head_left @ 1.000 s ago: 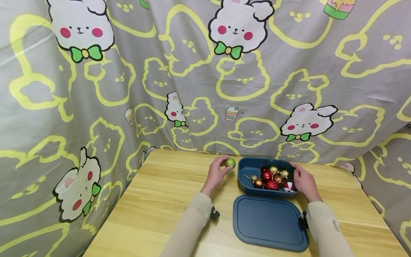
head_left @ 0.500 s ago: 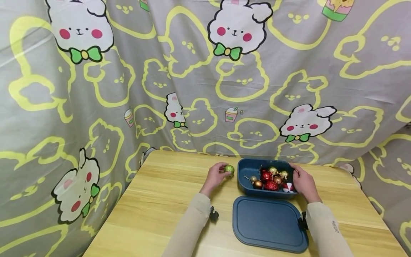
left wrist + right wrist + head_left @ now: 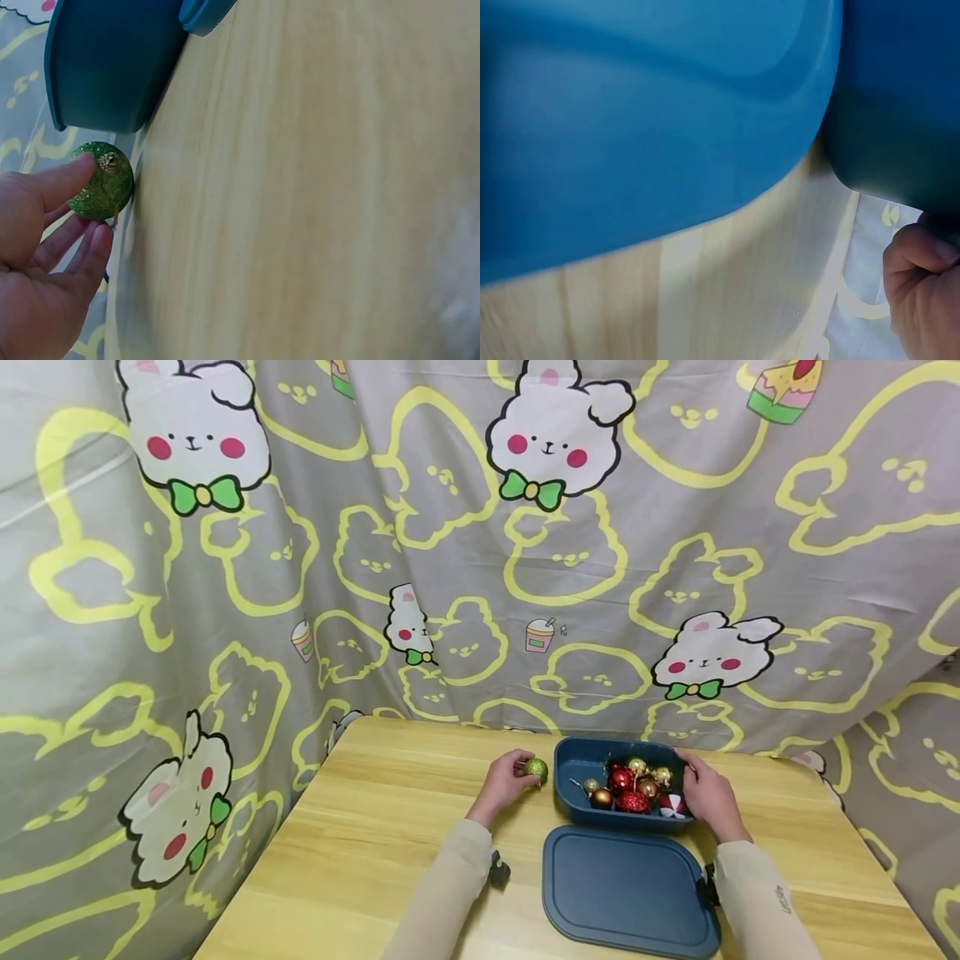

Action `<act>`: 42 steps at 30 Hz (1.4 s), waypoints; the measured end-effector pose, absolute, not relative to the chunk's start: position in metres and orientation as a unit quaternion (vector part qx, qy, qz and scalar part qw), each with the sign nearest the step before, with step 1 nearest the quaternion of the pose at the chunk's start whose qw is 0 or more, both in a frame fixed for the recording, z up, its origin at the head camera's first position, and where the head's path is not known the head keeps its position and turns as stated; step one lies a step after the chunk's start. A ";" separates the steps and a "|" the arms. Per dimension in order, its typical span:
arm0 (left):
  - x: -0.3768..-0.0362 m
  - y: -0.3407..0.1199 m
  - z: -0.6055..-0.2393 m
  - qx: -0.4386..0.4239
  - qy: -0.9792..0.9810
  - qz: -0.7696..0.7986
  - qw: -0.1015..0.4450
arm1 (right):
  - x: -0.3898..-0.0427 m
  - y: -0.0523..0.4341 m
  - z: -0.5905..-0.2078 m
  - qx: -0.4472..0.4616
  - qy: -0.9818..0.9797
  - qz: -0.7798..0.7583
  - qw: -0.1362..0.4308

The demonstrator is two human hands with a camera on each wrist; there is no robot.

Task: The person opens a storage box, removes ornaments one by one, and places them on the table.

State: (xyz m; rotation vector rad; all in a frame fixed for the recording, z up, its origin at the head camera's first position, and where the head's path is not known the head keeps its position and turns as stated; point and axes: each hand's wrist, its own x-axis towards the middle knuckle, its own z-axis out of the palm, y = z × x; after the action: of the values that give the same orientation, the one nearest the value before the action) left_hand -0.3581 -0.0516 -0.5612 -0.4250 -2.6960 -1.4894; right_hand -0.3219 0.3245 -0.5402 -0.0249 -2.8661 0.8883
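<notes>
Left of the box, my left hand [image 3: 507, 782] pinches a glittery green bauble [image 3: 536, 768] between thumb and fingers. In the left wrist view the bauble [image 3: 112, 184] shows its cap and a thin string, low beside the table surface. My right hand [image 3: 708, 795] grips the right end of a dark blue box [image 3: 577, 814], thumb at the rim; the right wrist view has that hand [image 3: 926, 289] at the box's end wall. Inside the box lie several baubles: a red one [image 3: 633, 802], a copper one [image 3: 602, 798], gold ones [image 3: 637, 766] and a red-and-white one [image 3: 672, 806].
A flat blue lid [image 3: 630, 893] lies on the wooden table [image 3: 360, 860] just in front of the box. Behind the table hangs a grey curtain [image 3: 465, 635] with rabbit prints. Dark wrist devices sit at both sleeves [image 3: 446, 885].
My left hand has lowered the green bauble toward the table, slightly nearer to me. The right hand keeps its hold on the box, and the box and lid stay put.
</notes>
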 end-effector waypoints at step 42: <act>-0.349 -0.047 -0.548 -0.179 -0.854 -0.489 0.021 | -0.321 0.324 -0.540 0.005 -0.955 0.287 0.068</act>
State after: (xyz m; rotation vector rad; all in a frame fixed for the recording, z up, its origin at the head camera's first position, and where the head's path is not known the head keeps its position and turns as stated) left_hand -0.3487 -0.0472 -0.5476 -0.5564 -2.6469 -1.5148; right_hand -0.3209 0.3240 -0.5397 0.0154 -2.8789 0.8653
